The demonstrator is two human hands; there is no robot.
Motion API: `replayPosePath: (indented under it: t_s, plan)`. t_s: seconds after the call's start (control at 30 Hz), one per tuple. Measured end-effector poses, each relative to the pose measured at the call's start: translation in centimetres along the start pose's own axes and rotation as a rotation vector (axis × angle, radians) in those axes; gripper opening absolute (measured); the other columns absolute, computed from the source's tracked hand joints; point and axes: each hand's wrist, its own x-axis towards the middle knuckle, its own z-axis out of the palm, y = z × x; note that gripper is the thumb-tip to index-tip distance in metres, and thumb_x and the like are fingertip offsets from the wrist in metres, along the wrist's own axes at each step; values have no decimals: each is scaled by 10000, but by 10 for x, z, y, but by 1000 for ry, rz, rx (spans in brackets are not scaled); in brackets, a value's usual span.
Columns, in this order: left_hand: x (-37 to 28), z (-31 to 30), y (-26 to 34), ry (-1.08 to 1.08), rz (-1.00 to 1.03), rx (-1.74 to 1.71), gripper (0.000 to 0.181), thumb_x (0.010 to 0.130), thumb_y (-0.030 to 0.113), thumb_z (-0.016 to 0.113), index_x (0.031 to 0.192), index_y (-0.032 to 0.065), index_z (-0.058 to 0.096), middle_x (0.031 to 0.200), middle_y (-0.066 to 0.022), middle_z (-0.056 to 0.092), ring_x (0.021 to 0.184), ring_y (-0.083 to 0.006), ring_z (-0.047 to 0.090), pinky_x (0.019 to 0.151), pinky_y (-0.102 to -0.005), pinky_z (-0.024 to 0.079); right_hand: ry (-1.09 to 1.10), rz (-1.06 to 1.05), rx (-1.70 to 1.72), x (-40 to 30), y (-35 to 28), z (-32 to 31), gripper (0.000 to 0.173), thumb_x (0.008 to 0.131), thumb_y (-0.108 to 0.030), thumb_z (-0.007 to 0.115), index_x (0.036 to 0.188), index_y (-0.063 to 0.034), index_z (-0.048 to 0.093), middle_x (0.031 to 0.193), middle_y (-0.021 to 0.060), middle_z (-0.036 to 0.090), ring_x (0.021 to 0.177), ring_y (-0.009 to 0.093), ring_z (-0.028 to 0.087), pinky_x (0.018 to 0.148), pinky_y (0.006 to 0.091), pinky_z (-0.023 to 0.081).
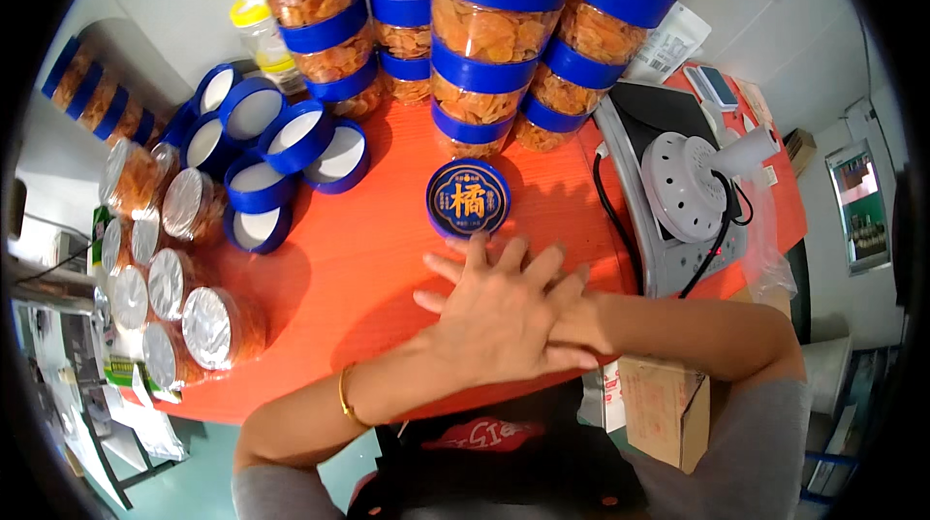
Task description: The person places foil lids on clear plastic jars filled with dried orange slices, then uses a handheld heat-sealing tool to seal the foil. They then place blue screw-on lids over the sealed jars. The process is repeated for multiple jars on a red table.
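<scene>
My left hand (501, 313), a gold bangle on its wrist, lies palm down across my right hand, fingers spread. Most of my right hand (580, 320) is hidden beneath it; a few fingertips show at the left, and I cannot tell what its palm touches. Just beyond my left fingertips is a round blue lid (468, 198) with a dark printed label bearing writing. Whether a jar stands under that lid I cannot see. Both hands are over the near part of the orange-red tabletop (349, 251).
Blue-lidded jars of orange dried slices (494, 33) stand stacked at the back. Loose blue lids (294, 131) and foil-sealed jars (211, 327) occupy the left. At right, an induction cooker (661, 258) carries a white round corded device (679, 185). A cardboard box (665, 407) sits below the edge.
</scene>
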Motion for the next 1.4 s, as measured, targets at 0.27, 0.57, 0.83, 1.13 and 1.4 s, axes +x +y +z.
replayPosePath:
  t_s: [0.27, 0.57, 0.83, 1.13, 1.4]
  plan:
    - [8, 1, 1, -99, -58, 6, 646, 617, 618, 597, 1022, 114, 596, 975, -88, 539, 901, -284, 523, 698, -424, 414, 5, -26, 48, -4, 5, 7, 718, 755, -414, 589, 1335, -93, 315, 1349, 185, 289, 1233, 382, 252, 997, 476, 240]
    - [-33, 17, -22, 600, -87, -327, 626, 702, 473, 649, 1147, 57, 505, 1205, -166, 442, 1169, -310, 405, 975, -460, 311, 320, -93, 13, 6, -1, -38, 575, 713, -250, 681, 1181, -4, 454, 1252, 176, 420, 1153, 359, 384, 967, 457, 317]
    - [-67, 64, -11, 526, -303, -857, 1325, 352, 454, 846, 1363, 24, 105, 1397, -174, 212, 1281, -291, 276, 1053, -411, 252, 1061, 690, -683, -170, 97, -200, 334, 738, -185, 690, 1020, -36, 589, 1065, 177, 543, 940, 245, 552, 758, 332, 452]
    - [-68, 86, -17, 512, -378, -922, 1050, 446, 182, 871, 1283, -12, 267, 1244, -173, 432, 1172, -268, 434, 995, -376, 353, 1206, 311, 368, -74, 6, -163, 115, 778, -77, 597, 828, 24, 571, 591, 48, 541, 486, 110, 503, 483, 231, 394]
    - [-66, 90, -12, 556, -395, -1086, 926, 530, 215, 841, 1269, -8, 329, 1217, -146, 476, 1132, -226, 470, 947, -357, 392, 942, 131, 737, 9, -39, -107, 64, 808, -25, 510, 845, 24, 494, 547, 70, 489, 448, 131, 492, 459, 278, 437]
